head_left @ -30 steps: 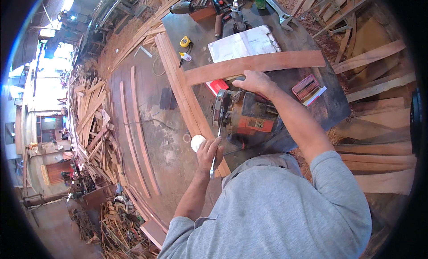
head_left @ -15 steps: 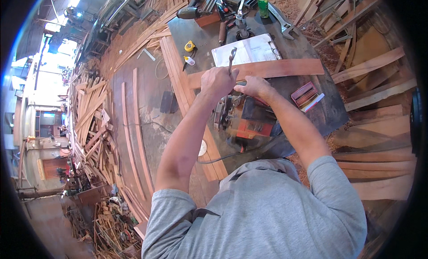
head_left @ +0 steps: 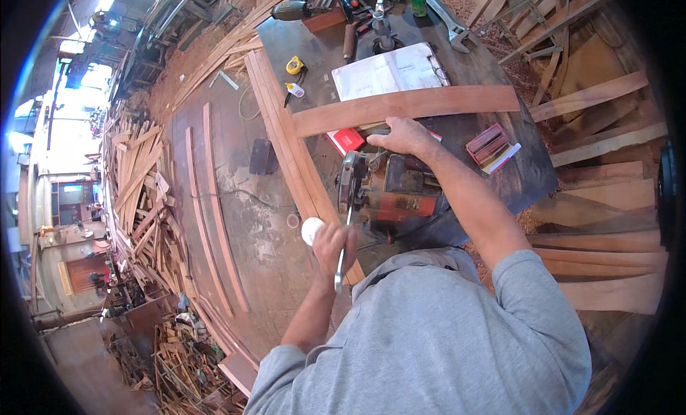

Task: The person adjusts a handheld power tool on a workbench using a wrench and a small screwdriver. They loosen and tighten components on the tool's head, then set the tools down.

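My left hand [head_left: 334, 245] is closed around a metal wrench [head_left: 339, 278], close to my body over the long planks [head_left: 287, 140]. A round white disc [head_left: 311, 230] touches or lies right against its fingers; I cannot tell if it is held. My right hand [head_left: 406, 137] is just past a dusty corded power tool [head_left: 400, 193] with an orange-red section lying on the bench. Its thumb and forefinger are apart, with nothing visible between them. A curved board [head_left: 421, 105] lies just beyond that hand, and a red case [head_left: 348, 139] shows to its left.
Papers [head_left: 389, 73], a yellow tape measure [head_left: 294, 65], a small white bottle [head_left: 295, 90] and a large adjustable wrench [head_left: 451, 30] lie on the dark bench [head_left: 493, 65]. At the right is an open pink box [head_left: 490, 147]. Piled wood offcuts [head_left: 143, 179] stand left.
My left hand has come down from beside the right hand to the white disc, bringing the wrench. The disc has shifted left. The red case has come into view; my right hand stays near its place.
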Demonstrator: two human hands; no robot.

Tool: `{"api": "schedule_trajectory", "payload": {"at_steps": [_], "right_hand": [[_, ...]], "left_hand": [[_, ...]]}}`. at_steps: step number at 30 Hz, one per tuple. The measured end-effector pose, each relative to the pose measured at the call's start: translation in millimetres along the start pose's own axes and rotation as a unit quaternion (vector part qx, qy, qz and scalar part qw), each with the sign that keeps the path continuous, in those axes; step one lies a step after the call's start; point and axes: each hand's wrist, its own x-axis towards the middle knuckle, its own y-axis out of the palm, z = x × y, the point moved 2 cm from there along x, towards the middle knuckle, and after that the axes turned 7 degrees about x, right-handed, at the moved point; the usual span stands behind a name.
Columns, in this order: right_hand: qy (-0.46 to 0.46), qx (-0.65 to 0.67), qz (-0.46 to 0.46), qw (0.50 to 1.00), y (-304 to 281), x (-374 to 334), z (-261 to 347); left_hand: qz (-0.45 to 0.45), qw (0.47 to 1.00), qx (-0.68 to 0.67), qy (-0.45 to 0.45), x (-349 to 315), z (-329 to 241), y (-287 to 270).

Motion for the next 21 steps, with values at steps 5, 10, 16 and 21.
{"api": "schedule_trajectory", "payload": {"at_steps": [5,10,16,21], "right_hand": [[0.003,-0.013,-0.001,1.000,-0.7,1.5,1.2],[-0.018,-0.017,0.001,1.000,-0.4,0.7,2.0],[-0.015,-0.028,0.001,1.000,-0.2,-2.0,4.1],[0.027,-0.049,0.032,0.998,-1.3,1.8,5.3]], "left_hand": [[0.011,1.000,-0.019,-0.010,-22.5,-4.2,-14.6],[0.066,0.995,0.068,-0.010,60.9,-21.1,-66.1],[0.188,0.969,0.117,-0.106,208.2,-11.2,-1.1],[0.271,0.946,0.114,-0.136,226.6,7.9,48.9]]}}
